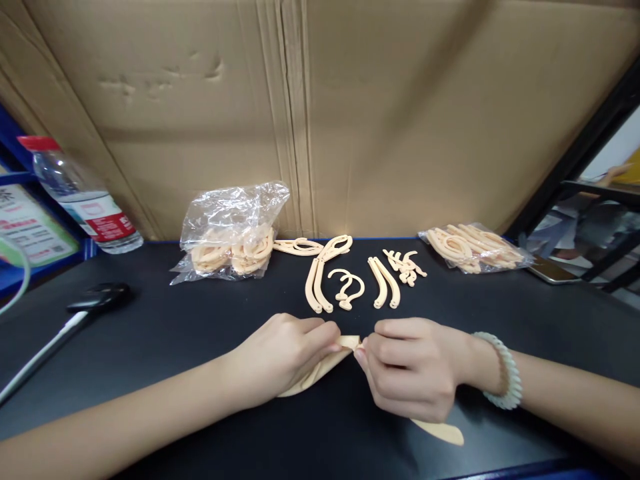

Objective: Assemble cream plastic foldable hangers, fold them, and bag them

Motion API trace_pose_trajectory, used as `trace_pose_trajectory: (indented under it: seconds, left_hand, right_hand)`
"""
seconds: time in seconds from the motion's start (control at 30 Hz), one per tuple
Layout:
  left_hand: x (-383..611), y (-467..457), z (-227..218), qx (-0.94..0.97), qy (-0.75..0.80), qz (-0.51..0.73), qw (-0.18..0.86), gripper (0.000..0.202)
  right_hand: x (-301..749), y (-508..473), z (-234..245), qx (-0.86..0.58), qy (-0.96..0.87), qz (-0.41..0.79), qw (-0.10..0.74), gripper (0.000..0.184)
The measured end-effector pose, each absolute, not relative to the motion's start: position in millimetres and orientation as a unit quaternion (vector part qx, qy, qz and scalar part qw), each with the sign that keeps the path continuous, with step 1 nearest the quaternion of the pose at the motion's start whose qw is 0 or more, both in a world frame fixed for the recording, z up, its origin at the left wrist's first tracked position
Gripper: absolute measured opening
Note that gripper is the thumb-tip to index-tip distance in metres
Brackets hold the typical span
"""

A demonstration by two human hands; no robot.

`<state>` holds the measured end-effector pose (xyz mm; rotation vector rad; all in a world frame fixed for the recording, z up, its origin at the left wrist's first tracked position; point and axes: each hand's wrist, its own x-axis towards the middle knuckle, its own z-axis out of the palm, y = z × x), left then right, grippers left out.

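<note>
My left hand is closed around a beige plastic hanger piece, its end pointing right. My right hand, wearing a pale beaded bracelet, pinches at that end; what sits between its fingertips is mostly hidden. From beneath the right hand sticks out a flat beige hanger arm. Just beyond my hands lie two curved hanger arms, two hanger hooks, and another pair of curved arms. Several small connector pieces are heaped beside them.
Looped beige pieces lie at the back next to a clear bag of parts. A second bag and a phone are at right. Left are a bottle and a black device with white cable. Cardboard stands behind.
</note>
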<state>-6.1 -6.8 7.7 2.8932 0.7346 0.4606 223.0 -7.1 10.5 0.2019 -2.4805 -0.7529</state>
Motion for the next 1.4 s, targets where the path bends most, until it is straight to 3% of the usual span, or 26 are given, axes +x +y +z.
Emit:
trace_pose_trajectory:
  seconds: [0.27,0.43,0.53,0.63,0.73,0.87,0.93,1.13,1.3,1.4]
  left_hand:
    - [-7,-5,6,0.942,0.250,0.169,0.146,0.033]
    - [-11,0,2,0.896,0.298,0.210,0.253,0.030]
    - [-13,4,1,0.867,0.329,0.224,0.299,0.031]
    - [-13,6,2,0.857,0.334,0.225,0.322,0.031]
    - [-13,6,3,0.856,0.330,0.221,0.332,0.031]
    - [-13,6,3,0.851,0.336,0.219,0.339,0.031]
    - [-13,6,3,0.849,0.338,0.219,0.343,0.031]
    - [-12,5,5,0.822,0.358,0.240,0.372,0.035]
    - [-12,6,2,0.723,0.369,0.284,0.511,0.037]
    - [-13,9,1,0.652,0.351,0.353,0.572,0.032]
  right_hand:
    - [223,-12,14,0.112,-0.919,-0.262,0.271,0.032]
    - [245,0,23,-0.097,-0.888,-0.123,0.433,0.025]
    - [263,17,32,-0.226,-0.788,-0.112,0.561,0.017]
    - [280,34,39,-0.320,-0.725,-0.098,0.603,0.008]
    - [296,51,42,-0.460,-0.724,0.026,0.514,0.012]
    - [316,71,29,-0.617,-0.749,0.134,0.198,0.047]
    - [324,77,20,-0.631,-0.755,0.118,0.132,0.047]
    - [321,73,16,-0.623,-0.769,0.012,0.145,0.044]
    - [307,67,14,-0.420,-0.895,-0.025,0.147,0.040]
    - [308,73,-1,-0.389,-0.911,-0.011,0.136,0.044]
